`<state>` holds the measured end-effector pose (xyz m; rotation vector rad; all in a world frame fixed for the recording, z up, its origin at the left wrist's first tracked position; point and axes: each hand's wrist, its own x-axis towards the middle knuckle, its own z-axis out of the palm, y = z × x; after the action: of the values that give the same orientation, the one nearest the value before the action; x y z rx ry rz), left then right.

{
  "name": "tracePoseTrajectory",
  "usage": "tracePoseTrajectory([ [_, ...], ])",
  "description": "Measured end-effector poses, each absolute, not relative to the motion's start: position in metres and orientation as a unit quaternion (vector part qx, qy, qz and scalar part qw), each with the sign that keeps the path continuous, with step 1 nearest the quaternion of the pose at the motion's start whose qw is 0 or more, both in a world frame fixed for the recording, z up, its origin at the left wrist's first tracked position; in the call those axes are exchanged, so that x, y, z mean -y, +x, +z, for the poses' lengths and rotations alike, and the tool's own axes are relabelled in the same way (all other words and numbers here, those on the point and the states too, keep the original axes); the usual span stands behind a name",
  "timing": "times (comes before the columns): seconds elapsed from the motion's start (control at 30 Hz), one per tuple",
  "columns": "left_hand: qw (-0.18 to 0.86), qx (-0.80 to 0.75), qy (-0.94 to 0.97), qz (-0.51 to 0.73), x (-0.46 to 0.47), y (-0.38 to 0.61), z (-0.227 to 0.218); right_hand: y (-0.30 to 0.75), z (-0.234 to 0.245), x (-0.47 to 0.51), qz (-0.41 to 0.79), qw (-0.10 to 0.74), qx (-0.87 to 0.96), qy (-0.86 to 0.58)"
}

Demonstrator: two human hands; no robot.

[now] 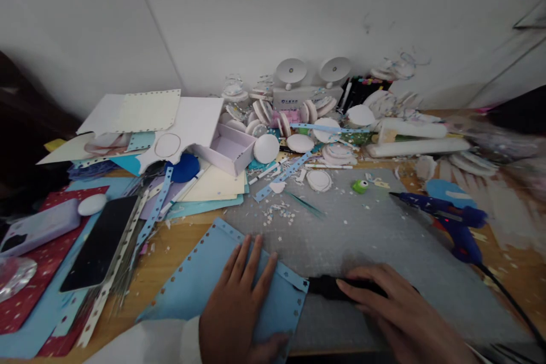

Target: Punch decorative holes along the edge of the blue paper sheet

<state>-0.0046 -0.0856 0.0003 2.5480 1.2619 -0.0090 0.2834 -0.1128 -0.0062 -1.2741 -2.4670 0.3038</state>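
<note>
Where the person leans in at the near edge of the worktop (170, 250), the left hand (239, 307) lies flat on a blue sheet (200, 284), its grip wide, fingers spread and pressing the paper down, closed on nothing. The sheet has a row of punched holes along its edges, and its right corner reaches onto a grey mat (362, 227). Just beside that corner the right hand (396, 313) has its grip closed over a black tool (326, 287), fingers laid along the top, so that only the tool's left end shows, touching the sheet's punched border. What kind of tool it is I cannot tell. To the left of the sheet a dark phone (100, 242) lies face up on red and blue papers, with a lilac phone case (40, 226) further left. On the right a blue glue gun (447, 219) rests half on the mat, nozzle pointing left, its cord trailing towards the near right corner. Beyond the hands, white paper scraps (277, 213) are scattered on the mat, and a small green punch (360, 186) sits near its far edge. Further back stand an open white box (230, 151), a white disc (267, 148) leaning on it, and stacked cream and white card. Against the wall sits a white device with two round dishes (307, 94).
</note>
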Motion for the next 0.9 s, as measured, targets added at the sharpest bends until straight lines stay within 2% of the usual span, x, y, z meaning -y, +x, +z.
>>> tracePoseTrajectory([
  [0.2, 0.151, -0.453, 0.878, -0.003, 0.088, -0.004, 0.0, 0.264, -0.005, 0.102, 0.118, 0.194, 0.861, -0.454],
  [0.43, 0.161, -0.362, 0.917, 0.041, 0.09, -0.02, -0.01, 0.278, 0.003, 0.119, 0.116, 0.173, 0.879, -0.429],
  [0.67, 0.154, -0.399, 0.903, 0.042, 0.085, -0.026, -0.012, 0.269, -0.007, 0.118, 0.121, 0.159, 0.876, -0.438],
  [0.9, 0.152, -0.395, 0.905, 0.051, 0.085, -0.026, -0.014, 0.236, -0.006, 0.101, 0.101, 0.198, 0.868, -0.445],
])
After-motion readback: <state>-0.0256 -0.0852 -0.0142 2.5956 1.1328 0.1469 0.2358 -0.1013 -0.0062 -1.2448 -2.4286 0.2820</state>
